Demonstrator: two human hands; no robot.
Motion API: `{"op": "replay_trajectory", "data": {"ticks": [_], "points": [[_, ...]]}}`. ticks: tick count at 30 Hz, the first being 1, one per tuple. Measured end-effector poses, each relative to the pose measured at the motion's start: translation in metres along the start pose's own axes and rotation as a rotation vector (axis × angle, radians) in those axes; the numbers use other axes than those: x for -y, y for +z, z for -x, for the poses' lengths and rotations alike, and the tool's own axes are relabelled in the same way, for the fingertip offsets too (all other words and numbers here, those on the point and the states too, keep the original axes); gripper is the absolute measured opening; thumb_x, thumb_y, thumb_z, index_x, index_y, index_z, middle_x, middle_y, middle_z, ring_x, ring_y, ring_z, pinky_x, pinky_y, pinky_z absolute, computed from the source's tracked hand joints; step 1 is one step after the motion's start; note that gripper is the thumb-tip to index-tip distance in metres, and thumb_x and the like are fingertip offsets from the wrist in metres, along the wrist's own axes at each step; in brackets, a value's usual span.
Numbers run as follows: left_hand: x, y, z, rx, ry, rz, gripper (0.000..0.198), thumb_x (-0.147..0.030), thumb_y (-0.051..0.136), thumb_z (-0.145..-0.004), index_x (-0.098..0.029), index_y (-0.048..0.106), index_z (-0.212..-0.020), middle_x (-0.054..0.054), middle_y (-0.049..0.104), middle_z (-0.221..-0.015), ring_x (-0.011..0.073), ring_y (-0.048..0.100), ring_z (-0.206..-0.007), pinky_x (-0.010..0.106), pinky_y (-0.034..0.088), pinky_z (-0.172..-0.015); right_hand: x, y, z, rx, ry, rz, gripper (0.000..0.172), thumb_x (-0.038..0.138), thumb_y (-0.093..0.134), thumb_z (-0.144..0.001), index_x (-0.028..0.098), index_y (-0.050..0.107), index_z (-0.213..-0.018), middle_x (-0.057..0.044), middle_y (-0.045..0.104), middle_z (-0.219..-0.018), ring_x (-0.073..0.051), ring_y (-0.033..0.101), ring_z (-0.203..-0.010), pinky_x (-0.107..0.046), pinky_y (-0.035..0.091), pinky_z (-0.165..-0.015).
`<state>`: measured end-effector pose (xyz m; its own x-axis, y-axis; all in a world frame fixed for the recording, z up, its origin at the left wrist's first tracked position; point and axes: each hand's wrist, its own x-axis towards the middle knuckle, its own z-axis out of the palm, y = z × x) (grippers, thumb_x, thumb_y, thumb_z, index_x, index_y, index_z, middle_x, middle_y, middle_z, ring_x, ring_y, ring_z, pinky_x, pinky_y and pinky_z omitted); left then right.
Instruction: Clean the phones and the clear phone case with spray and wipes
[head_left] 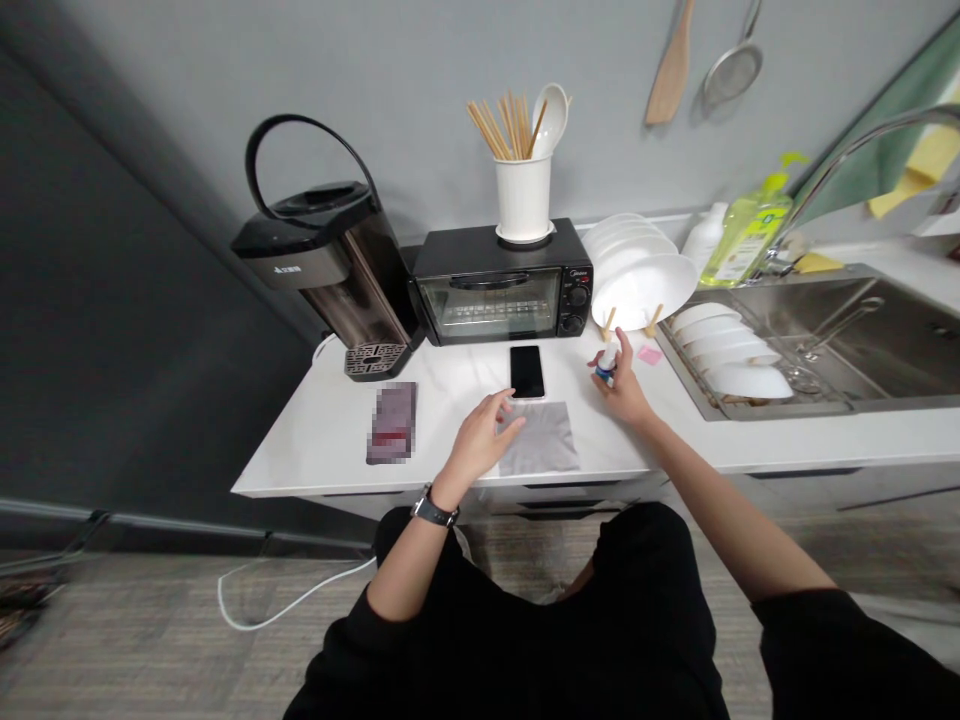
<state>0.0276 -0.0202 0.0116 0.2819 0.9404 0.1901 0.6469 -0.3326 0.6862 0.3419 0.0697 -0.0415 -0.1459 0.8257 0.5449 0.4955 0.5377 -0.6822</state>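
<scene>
Head: right hand (622,388) around bottle (609,356)

"Midea" on the toaster oven (491,300); dispenser (330,265) lettering too small.

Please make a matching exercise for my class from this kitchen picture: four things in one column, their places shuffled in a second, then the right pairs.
Things
1. Phone
2. Small bottle
3. Grey cloth
4. White holder of chopsticks

Places
A. On top of the toaster oven
B. Spread flat near the front edge of the counter
C. Held in the right hand
D. Lying screen up, just in front of the toaster oven

Right pairs
1-D, 2-C, 3-B, 4-A
</scene>
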Motion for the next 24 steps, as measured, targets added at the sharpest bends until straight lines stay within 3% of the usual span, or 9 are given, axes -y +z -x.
{"op": "replay_trajectory", "data": {"ticks": [3, 6, 8, 10, 13, 16, 20, 22, 24], "points": [[0.012, -0.001, -0.023, -0.005, -0.051, -0.134, 0.057, -0.053, 0.058, -0.099, -0.019, 0.054, -0.143, 0.014, 0.066, -0.126, 0.0266, 0.068, -0.107, 0.038, 0.052, -0.097, -0.019, 0.012, -0.026, -0.078, 0.055, -0.017, 0.093, 0.035, 0.054, -0.093, 0.019, -0.004, -0.165, -0.009, 0.060, -0.110, -0.026, 0.069, -0.103, -0.045, 0.056, -0.094], [0.005, 0.010, -0.053, 0.008, -0.173, -0.301, 0.068, -0.067, 0.048, -0.099, -0.009, 0.061, -0.132, 0.025, 0.064, -0.128, 0.0377, 0.063, -0.120, 0.046, 0.049, -0.101, -0.018, 0.015, -0.032, -0.160, 0.110, 0.089, 0.097, 0.043, 0.058, -0.091, 0.019, -0.001, -0.164, -0.016, 0.058, -0.124, -0.029, 0.067, -0.111, -0.048, 0.056, -0.095], [-0.005, 0.023, -0.075, 0.021, -0.258, -0.410, 0.079, -0.074, 0.039, -0.098, -0.004, 0.066, -0.122, 0.032, 0.062, -0.128, 0.0449, 0.060, -0.122, 0.051, 0.049, -0.098, -0.007, 0.013, -0.020, -0.293, 0.116, 0.198, 0.097, 0.047, 0.061, -0.091, 0.020, 0.002, -0.163, -0.021, 0.051, -0.137, -0.034, 0.059, -0.126, -0.055, 0.053, -0.102], [-0.017, 0.036, -0.096, 0.028, -0.312, -0.484, 0.085, -0.077, 0.038, -0.096, 0.000, 0.067, -0.117, 0.037, 0.061, -0.127, 0.0484, 0.059, -0.121, 0.054, 0.049, -0.096, 0.010, 0.008, 0.002, -0.423, 0.124, 0.260, 0.087, 0.047, 0.058, -0.095, 0.023, 0.009, -0.162, -0.023, 0.045, -0.146, -0.035, 0.052, -0.136, -0.059, 0.049, -0.107], [-0.025, 0.046, -0.122, 0.027, -0.336, -0.563, 0.080, -0.073, 0.055, -0.092, 0.001, 0.065, -0.121, 0.040, 0.059, -0.129, 0.0506, 0.056, -0.124, 0.057, 0.048, -0.096, 0.035, -0.003, 0.040, -0.462, 0.153, 0.213, 0.062, 0.041, 0.052, -0.100, 0.025, 0.026, -0.154, -0.020, 0.051, -0.139, -0.032, 0.058, -0.129, -0.058, 0.053, -0.104], [-0.020, 0.036, -0.136, 0.094, -0.336, -0.598, 0.072, -0.060, 0.071, -0.084, -0.003, 0.060, -0.127, 0.037, 0.056, -0.137, 0.0500, 0.051, -0.131, 0.055, 0.048, -0.098, 0.049, -0.011, 0.065, -0.427, 0.190, 0.120, 0.040, 0.038, 0.049, -0.101, 0.025, 0.044, -0.138, -0.015, 0.062, -0.121, -0.029, 0.065, -0.113, -0.053, 0.058, -0.097], [-0.015, -0.001, -0.126, 0.179, -0.256, -0.582, 0.069, -0.044, 0.082, -0.075, -0.010, 0.057, -0.130, 0.025, 0.066, -0.126, 0.0395, 0.065, -0.119, 0.041, 0.052, -0.092, 0.059, -0.010, 0.069, -0.306, 0.199, 0.041, 0.025, 0.039, 0.045, -0.103, 0.024, 0.057, -0.119, -0.011, 0.067, -0.107, -0.026, 0.068, -0.098, -0.048, 0.061, -0.091], [-0.021, -0.017, -0.103, 0.179, -0.161, -0.595, 0.071, -0.036, 0.080, -0.076, -0.014, 0.051, -0.137, 0.020, 0.066, -0.129, 0.0354, 0.066, -0.117, 0.038, 0.053, -0.092, 0.068, -0.004, 0.064, -0.241, 0.190, -0.044, 0.026, 0.042, 0.048, -0.103, 0.024, 0.061, -0.116, -0.011, 0.070, -0.111, -0.025, 0.069, -0.100, -0.046, 0.061, -0.091], [-0.033, -0.026, -0.069, 0.115, 0.035, -0.627, 0.073, -0.035, 0.076, -0.080, -0.016, 0.044, -0.143, 0.017, 0.065, -0.130, 0.0339, 0.067, -0.117, 0.039, 0.054, -0.090, 0.081, 0.004, 0.058, -0.193, 0.189, -0.150, 0.033, 0.048, 0.054, -0.102, 0.024, 0.063, -0.123, -0.013, 0.069, -0.125, -0.026, 0.068, -0.111, -0.046, 0.058, -0.097]]}}
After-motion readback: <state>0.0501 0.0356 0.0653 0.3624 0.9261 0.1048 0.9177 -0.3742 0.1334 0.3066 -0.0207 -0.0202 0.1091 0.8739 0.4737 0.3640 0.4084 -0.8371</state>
